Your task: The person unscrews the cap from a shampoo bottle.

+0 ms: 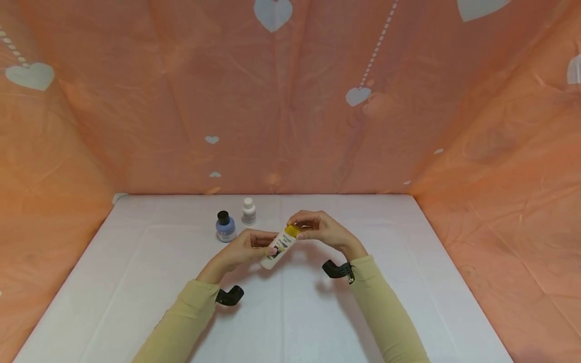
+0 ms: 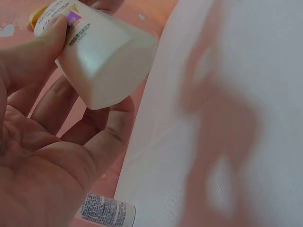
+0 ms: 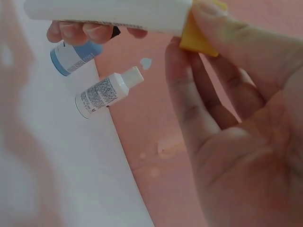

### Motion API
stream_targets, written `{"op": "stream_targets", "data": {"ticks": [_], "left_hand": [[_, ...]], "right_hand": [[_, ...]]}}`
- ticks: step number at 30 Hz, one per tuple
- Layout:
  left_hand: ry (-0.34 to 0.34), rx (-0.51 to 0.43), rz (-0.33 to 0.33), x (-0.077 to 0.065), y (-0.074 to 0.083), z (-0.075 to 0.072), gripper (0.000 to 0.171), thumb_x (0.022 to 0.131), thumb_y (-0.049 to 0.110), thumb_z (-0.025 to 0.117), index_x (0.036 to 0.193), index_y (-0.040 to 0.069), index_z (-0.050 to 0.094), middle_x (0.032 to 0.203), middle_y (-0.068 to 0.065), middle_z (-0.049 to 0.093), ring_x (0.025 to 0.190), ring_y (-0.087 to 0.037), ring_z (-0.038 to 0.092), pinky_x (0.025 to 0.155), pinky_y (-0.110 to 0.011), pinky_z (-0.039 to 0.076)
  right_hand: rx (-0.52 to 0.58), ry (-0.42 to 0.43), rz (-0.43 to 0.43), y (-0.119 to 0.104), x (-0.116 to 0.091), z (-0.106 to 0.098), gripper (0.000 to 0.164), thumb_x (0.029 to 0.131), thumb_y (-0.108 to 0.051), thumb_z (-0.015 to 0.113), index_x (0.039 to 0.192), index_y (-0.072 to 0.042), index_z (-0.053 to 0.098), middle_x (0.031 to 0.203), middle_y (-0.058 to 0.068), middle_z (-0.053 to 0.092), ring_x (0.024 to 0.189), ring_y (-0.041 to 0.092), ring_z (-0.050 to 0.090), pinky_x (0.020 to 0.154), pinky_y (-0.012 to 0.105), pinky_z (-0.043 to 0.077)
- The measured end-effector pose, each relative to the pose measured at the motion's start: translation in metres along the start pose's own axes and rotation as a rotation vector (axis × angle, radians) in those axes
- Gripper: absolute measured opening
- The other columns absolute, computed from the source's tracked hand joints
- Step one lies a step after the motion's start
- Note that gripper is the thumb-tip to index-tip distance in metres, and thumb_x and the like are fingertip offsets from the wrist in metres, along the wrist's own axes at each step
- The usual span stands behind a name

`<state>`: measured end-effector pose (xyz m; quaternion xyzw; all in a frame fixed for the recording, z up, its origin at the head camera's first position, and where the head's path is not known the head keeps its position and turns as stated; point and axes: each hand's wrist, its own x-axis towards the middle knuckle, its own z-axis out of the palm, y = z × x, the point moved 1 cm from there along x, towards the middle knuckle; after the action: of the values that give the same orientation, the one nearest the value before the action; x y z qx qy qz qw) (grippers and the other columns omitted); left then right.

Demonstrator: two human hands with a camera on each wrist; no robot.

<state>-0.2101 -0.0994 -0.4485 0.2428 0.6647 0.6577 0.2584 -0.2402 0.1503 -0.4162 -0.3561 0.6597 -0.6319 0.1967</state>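
A white bottle [image 1: 278, 251] with a printed label and a yellow cap [image 1: 292, 231] is held tilted above the table, its cap end up and to the right. My left hand [image 1: 242, 250] grips the bottle's body, thumb across the label and fingers behind it. The bottle's pale base [image 2: 125, 71] faces the left wrist camera. My right hand [image 1: 328, 232] pinches the yellow cap [image 3: 199, 33] between thumb and fingers. In the right wrist view, left fingertips [image 3: 73, 33] show under the bottle.
On the white table [image 1: 172, 282], left of the hands, stand a blue bottle [image 1: 225, 228] with a black cap and a small white bottle [image 1: 248, 212]. An orange cloth [image 1: 281, 111] with white hearts hangs behind and along both sides.
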Motion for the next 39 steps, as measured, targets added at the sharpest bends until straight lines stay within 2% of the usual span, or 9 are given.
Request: {"op": "stream_targets", "data": {"ticks": [3, 6, 10, 13, 19, 23, 27, 32, 39], "left_hand": [[-0.003, 0.004, 0.010, 0.000, -0.001, 0.001, 0.048, 0.090, 0.011, 0.068, 0.134, 0.000, 0.053, 0.124, -0.018, 0.061, 0.112, -0.027, 0.059, 0.087, -0.037, 0.052], [0.045, 0.047, 0.025, 0.001, -0.003, 0.003, 0.047, 0.090, 0.012, 0.068, 0.134, 0.001, 0.054, 0.124, -0.016, 0.061, 0.112, -0.027, 0.059, 0.084, -0.036, 0.054], [0.152, 0.116, 0.044, 0.003, -0.005, 0.007, 0.045, 0.090, 0.007, 0.066, 0.133, -0.001, 0.054, 0.125, -0.017, 0.060, 0.111, -0.029, 0.058, 0.082, -0.034, 0.054], [0.221, 0.159, 0.058, 0.005, -0.004, 0.010, 0.044, 0.090, 0.003, 0.066, 0.132, -0.004, 0.054, 0.124, -0.021, 0.060, 0.109, -0.033, 0.058, 0.081, -0.036, 0.055], [0.309, 0.200, 0.084, 0.008, 0.000, 0.014, 0.044, 0.088, 0.005, 0.069, 0.129, -0.004, 0.056, 0.120, -0.021, 0.062, 0.104, -0.034, 0.061, 0.081, -0.038, 0.055], [0.368, 0.198, 0.110, 0.007, 0.000, 0.015, 0.045, 0.087, 0.009, 0.071, 0.129, -0.002, 0.058, 0.117, -0.019, 0.064, 0.103, -0.031, 0.062, 0.081, -0.035, 0.055], [0.423, 0.191, 0.148, 0.007, -0.002, 0.016, 0.044, 0.086, 0.009, 0.072, 0.127, -0.003, 0.059, 0.113, -0.019, 0.066, 0.100, -0.031, 0.064, 0.080, -0.034, 0.055], [0.480, 0.215, 0.160, 0.008, -0.006, 0.017, 0.044, 0.083, 0.009, 0.075, 0.124, -0.002, 0.062, 0.109, -0.017, 0.067, 0.098, -0.029, 0.064, 0.080, -0.035, 0.056], [0.520, 0.219, 0.160, 0.009, -0.008, 0.019, 0.042, 0.081, 0.007, 0.077, 0.121, 0.001, 0.065, 0.107, -0.015, 0.068, 0.099, -0.028, 0.064, 0.081, -0.034, 0.056]], "right_hand": [[0.023, -0.021, 0.001, -0.001, -0.002, 0.000, 0.030, 0.087, 0.005, 0.066, 0.117, 0.007, 0.061, 0.119, 0.016, 0.058, 0.107, 0.027, 0.054, 0.090, 0.039, 0.050], [0.018, 0.012, 0.018, -0.001, -0.003, 0.000, 0.032, 0.087, 0.007, 0.065, 0.119, 0.008, 0.060, 0.121, 0.019, 0.058, 0.109, 0.027, 0.055, 0.092, 0.039, 0.049], [0.014, 0.117, 0.059, -0.001, -0.003, 0.004, 0.043, 0.085, 0.008, 0.067, 0.127, 0.007, 0.055, 0.128, 0.025, 0.053, 0.112, 0.029, 0.056, 0.093, 0.038, 0.050], [0.041, 0.200, 0.069, 0.000, -0.003, 0.008, 0.050, 0.083, 0.008, 0.069, 0.129, 0.005, 0.052, 0.129, 0.023, 0.052, 0.111, 0.031, 0.056, 0.093, 0.038, 0.050], [0.041, 0.397, 0.037, 0.006, -0.002, 0.016, 0.047, 0.079, 0.009, 0.072, 0.122, 0.004, 0.054, 0.116, 0.018, 0.057, 0.101, 0.027, 0.060, 0.085, 0.033, 0.054], [0.029, 0.498, 0.027, 0.007, 0.000, 0.023, 0.047, 0.078, 0.011, 0.073, 0.120, 0.009, 0.053, 0.111, 0.019, 0.058, 0.097, 0.028, 0.061, 0.082, 0.030, 0.055], [-0.026, 0.584, 0.033, -0.004, 0.002, 0.034, 0.045, 0.077, 0.008, 0.075, 0.116, 0.013, 0.054, 0.106, 0.022, 0.060, 0.094, 0.031, 0.061, 0.081, 0.030, 0.055], [-0.142, 0.659, 0.031, -0.016, 0.002, 0.050, 0.039, 0.076, 0.001, 0.079, 0.109, 0.010, 0.058, 0.100, 0.021, 0.062, 0.091, 0.032, 0.062, 0.079, 0.030, 0.055], [-0.204, 0.732, -0.009, -0.018, 0.006, 0.061, 0.038, 0.076, -0.003, 0.080, 0.106, 0.010, 0.059, 0.098, 0.024, 0.063, 0.093, 0.044, 0.060, 0.081, 0.041, 0.055]]}}
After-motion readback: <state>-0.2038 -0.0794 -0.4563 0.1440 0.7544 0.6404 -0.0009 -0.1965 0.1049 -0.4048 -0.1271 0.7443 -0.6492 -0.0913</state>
